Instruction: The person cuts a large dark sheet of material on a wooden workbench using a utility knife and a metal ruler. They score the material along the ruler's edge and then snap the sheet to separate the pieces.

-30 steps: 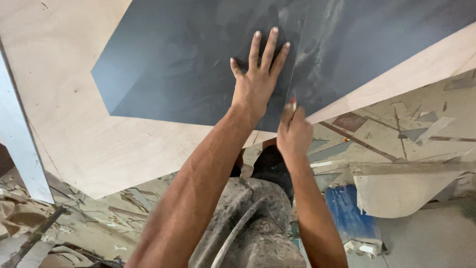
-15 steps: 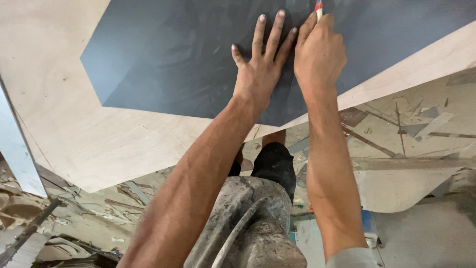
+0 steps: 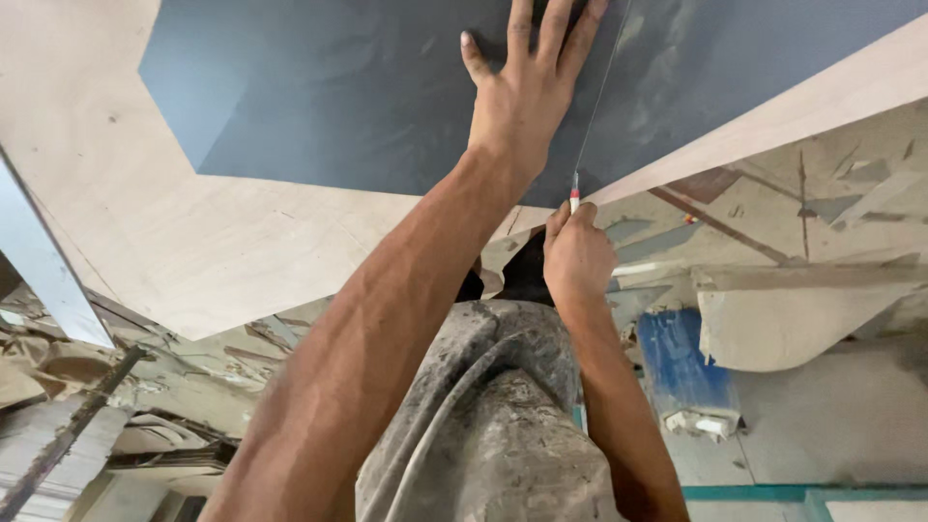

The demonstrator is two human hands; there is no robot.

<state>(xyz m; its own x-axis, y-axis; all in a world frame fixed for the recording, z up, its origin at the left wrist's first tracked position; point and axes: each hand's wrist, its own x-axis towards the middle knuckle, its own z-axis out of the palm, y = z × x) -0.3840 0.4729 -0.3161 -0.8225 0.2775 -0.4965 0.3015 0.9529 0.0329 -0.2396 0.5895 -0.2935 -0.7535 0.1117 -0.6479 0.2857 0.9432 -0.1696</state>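
Broad pale plywood panel (image 3: 145, 193), reaching from far left across to a strip at the far right. On top, a dark grey laminate sheet (image 3: 338, 106), angular at its left end, covering the far middle and right of the panel, with a thin pale line scored down it toward the near edge.

Below the panel's near edge, a floor (image 3: 831, 425) littered with offcuts: pale scraps and thin strips at right (one reddish-brown), a blue piece (image 3: 677, 362) with a small white block beside it, a teal strip at the near right corner. At left, a slanting light grey bar (image 3: 43, 271) and a heap of dusty scraps.

In the near middle, a knee in dust-caked grey trousers (image 3: 493, 425).

Left hand (image 3: 522, 97) flat on the laminate sheet at the far middle, palm down, fingers (image 3: 522, 29) spread and pressing the sheet (tips cut off by the top edge).

Right hand (image 3: 575, 256) just at the near edge of the panel, below the left hand and near its wrist, fingers curled tight and pinching a small cutting tool (image 3: 574, 198) with a red and white tip, upright, its point touching the near end of the scored line, right where the laminate meets the bare plywood strip.
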